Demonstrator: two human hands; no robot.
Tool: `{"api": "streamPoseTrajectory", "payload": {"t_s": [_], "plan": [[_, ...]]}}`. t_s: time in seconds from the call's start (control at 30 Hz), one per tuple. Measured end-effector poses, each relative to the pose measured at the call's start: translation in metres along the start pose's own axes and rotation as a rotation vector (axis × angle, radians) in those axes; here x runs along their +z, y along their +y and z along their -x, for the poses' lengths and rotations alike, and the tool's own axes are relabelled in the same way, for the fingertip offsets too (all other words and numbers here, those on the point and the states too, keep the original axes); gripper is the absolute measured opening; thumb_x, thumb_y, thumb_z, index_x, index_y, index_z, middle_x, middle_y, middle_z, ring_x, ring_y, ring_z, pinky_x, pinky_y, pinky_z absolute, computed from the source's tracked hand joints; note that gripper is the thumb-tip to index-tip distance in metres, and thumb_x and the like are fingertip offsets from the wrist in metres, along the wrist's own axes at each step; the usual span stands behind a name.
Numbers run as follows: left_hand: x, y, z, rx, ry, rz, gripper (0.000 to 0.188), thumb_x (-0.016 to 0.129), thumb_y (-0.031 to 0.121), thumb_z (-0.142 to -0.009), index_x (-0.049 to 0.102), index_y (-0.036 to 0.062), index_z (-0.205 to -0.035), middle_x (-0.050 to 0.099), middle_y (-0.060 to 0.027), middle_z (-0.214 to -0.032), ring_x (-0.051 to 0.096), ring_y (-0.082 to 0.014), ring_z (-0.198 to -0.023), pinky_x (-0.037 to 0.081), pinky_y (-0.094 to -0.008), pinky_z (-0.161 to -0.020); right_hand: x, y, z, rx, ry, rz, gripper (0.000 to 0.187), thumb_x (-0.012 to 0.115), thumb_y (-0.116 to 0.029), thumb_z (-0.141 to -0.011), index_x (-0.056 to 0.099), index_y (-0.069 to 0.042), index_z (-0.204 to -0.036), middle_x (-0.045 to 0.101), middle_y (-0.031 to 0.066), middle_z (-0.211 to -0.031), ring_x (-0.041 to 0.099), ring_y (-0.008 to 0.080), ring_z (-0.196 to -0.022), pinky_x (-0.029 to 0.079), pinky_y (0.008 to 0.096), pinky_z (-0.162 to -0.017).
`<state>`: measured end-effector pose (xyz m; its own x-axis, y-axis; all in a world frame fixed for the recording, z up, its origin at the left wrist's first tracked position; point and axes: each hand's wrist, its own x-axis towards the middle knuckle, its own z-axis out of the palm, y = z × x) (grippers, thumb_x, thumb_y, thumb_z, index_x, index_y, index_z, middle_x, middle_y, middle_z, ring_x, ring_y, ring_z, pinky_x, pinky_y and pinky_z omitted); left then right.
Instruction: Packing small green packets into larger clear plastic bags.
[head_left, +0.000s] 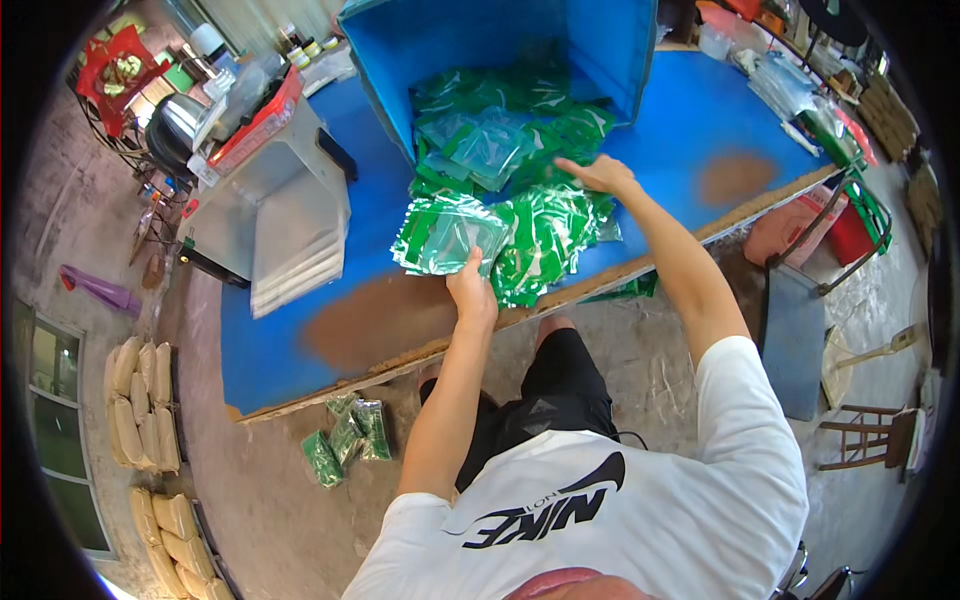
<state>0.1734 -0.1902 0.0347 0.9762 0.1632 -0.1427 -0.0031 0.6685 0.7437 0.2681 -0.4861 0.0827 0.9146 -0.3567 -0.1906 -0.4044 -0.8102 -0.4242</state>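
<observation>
My left hand grips a stack of flat green and clear plastic packets at its lower edge, thumb on top. Beside the stack, a loose heap of shiny green packets spreads over the table's near side. My right hand is over the right part of the heap, a finger stretched out to the left and nothing visible in it; its other fingers are partly hidden. Behind both hands, a big blue bin lies with its mouth toward me, and more packets spill out of it, some with their clear sides up.
The blue table has a worn brown front edge. On its left stands a clear-walled box with flat plastic sheets. Bundled green packets lie on the floor below, and a metal-framed cart stands at the right.
</observation>
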Motion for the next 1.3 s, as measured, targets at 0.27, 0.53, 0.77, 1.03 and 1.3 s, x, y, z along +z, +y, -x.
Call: {"api": "streamPoseTrajectory", "payload": {"t_s": [0.27, 0.53, 0.77, 1.03, 1.3], "plan": [[0.005, 0.0, -0.013, -0.05, 0.049, 0.018, 0.039, 0.063, -0.001, -0.091, 0.054, 0.0, -0.129, 0.062, -0.0097, -0.125, 0.061, -0.0217, -0.11, 0.049, -0.0372, -0.095, 0.041, -0.056, 0.067, -0.242, -0.044, 0.158, 0.131, 0.053, -0.098, -0.055, 0.055, 0.008, -0.133, 0.04, 0.0297, -0.145, 0.036, 0.0433, -0.139, 0.037, 0.0544, -0.108], [0.003, -0.001, -0.008, -0.047, 0.062, 0.032, 0.039, 0.062, 0.0, -0.092, 0.053, -0.0018, -0.13, 0.061, -0.0105, -0.126, 0.061, -0.0222, -0.111, 0.049, -0.0372, -0.096, 0.021, -0.047, 0.039, -0.071, 0.028, -0.205, 0.127, 0.054, -0.096, -0.059, 0.058, 0.017, -0.117, 0.059, 0.0337, -0.122, 0.058, 0.0442, -0.116, 0.049, 0.0458, -0.095], [-0.002, 0.0, -0.012, -0.02, 0.035, 0.047, 0.036, 0.058, 0.001, -0.095, 0.052, -0.0038, -0.13, 0.06, -0.0112, -0.127, 0.061, -0.0239, -0.111, 0.05, -0.0382, -0.095, 0.02, -0.088, 0.058, -0.378, -0.363, 0.015, 0.095, 0.081, -0.072, -0.057, 0.07, 0.013, -0.097, 0.071, 0.0241, -0.101, 0.07, 0.0327, -0.092, 0.055, 0.0391, -0.077], [-0.028, 0.069, 0.002, -0.102, -0.166, 0.25, 0.052, 0.059, -0.004, -0.092, 0.045, 0.0079, -0.141, 0.055, -0.0102, -0.138, 0.054, -0.0292, -0.127, 0.048, -0.0504, -0.106, -0.002, -0.081, 0.064, -0.61, -0.227, -0.41, 0.061, 0.087, -0.042, -0.069, 0.071, 0.003, -0.108, 0.072, 0.0162, -0.102, 0.069, 0.0223, -0.087, 0.055, 0.0372, -0.076], [-0.133, 0.128, 0.076, -0.304, -0.111, 0.121, 0.042, 0.059, 0.003, -0.093, 0.047, -0.0017, -0.133, 0.058, -0.0154, -0.13, 0.059, -0.0319, -0.12, 0.053, -0.0495, -0.101, -0.067, -0.111, 0.095, -0.757, 0.568, -0.335, 0.049, 0.082, -0.041, -0.076, 0.068, -0.004, -0.105, 0.071, 0.0124, -0.085, 0.069, 0.0326, -0.078, 0.054, 0.0424, -0.072]]}}
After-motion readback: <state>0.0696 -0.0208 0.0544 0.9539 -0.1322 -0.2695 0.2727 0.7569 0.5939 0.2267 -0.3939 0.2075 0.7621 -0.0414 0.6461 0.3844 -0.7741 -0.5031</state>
